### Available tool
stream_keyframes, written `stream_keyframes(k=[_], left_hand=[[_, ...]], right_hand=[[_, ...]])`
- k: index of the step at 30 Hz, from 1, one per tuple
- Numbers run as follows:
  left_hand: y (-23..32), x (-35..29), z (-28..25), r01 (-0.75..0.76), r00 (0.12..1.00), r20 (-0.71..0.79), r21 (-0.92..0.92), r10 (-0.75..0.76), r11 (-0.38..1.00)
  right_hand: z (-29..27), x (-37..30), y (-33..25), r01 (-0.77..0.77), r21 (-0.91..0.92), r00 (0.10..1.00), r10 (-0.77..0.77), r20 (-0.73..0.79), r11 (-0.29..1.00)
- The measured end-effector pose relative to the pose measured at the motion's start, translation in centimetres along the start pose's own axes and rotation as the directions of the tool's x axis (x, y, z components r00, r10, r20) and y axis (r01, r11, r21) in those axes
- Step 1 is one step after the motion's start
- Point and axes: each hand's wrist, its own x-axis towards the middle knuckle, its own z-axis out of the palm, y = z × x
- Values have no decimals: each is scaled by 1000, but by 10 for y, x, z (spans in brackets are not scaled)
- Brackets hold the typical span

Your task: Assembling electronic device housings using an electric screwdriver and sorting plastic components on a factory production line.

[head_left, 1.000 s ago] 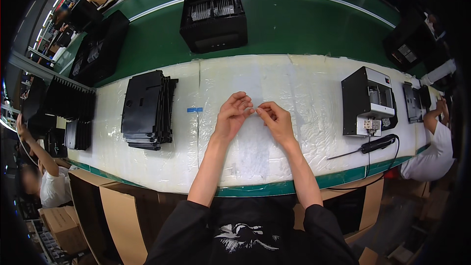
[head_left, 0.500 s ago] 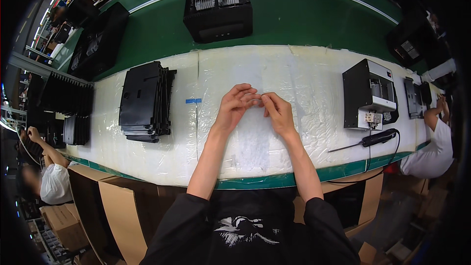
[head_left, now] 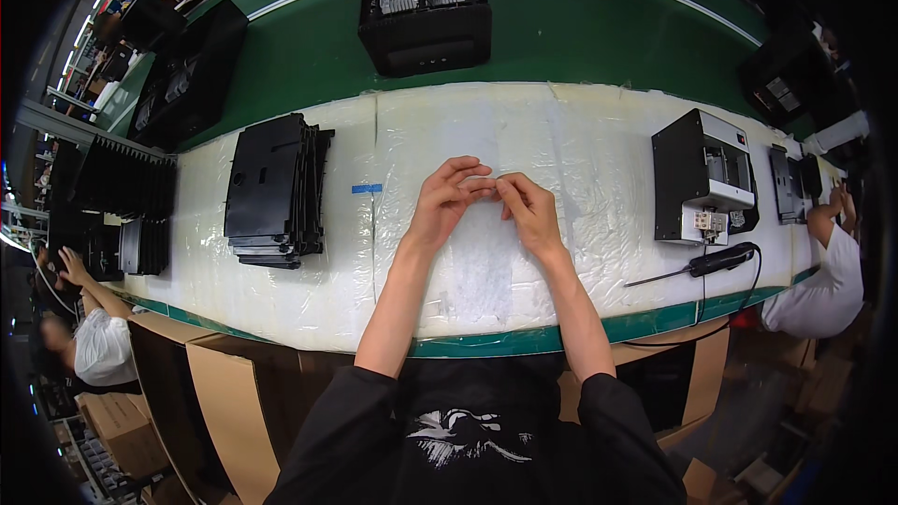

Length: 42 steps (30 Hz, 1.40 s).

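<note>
Over the middle of the white padded bench top [head_left: 486,290], my two hands meet at the fingertips. My left hand [head_left: 446,201] has its upper fingers bent and loosely raised, while its lower fingertips come together against the right hand's. Thumb and forefinger of my right hand [head_left: 531,212] are pinched together there. Anything between the fingertips is too small or hidden to make out. A stack of black plastic panels [head_left: 257,189] lies left of my hands, and a blue strip of tape [head_left: 367,189] is stuck between the two.
A black-and-silver bench device [head_left: 702,173] stands at right, with a corded black electric screwdriver [head_left: 720,262] before it. On the green conveyor [head_left: 580,33] beyond sits a black open-topped housing [head_left: 426,37]. Co-workers [head_left: 818,290] sit at both sides; cardboard boxes [head_left: 229,402] stand below the bench.
My hands keep nearly the same pose, fingertips still together. The black housing on the conveyor has shifted slightly right. At left, a co-worker's raised hand has opened.
</note>
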Motion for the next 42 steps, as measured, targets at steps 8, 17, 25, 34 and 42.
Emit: stream_keyframes(k=[8, 17, 25, 34, 42], left_hand=[[-4, 2, -4, -49, 998, 37, -32, 50, 998], [-2, 1, -5, 8, 1000, -6, -63, -9, 998], [-2, 1, -3, 19, 1000, -6, -67, -19, 998], [-1, 2, -4, 16, 1000, 25, -44, -15, 999], [-4, 3, 3, 15, 998, 62, 68, -19, 998]], right_hand=[[5, -2, -2, 146, -235, 989, -148, 10, 961], [1, 1, 3, 27, -110, 1000, -26, 9, 994], [1, 0, 0, 24, -145, 1000, -23, 14, 989], [2, 0, -1, 18, -130, 1000, -21, -19, 991], [1, -1, 1, 46, -120, 992, -59, -109, 992]])
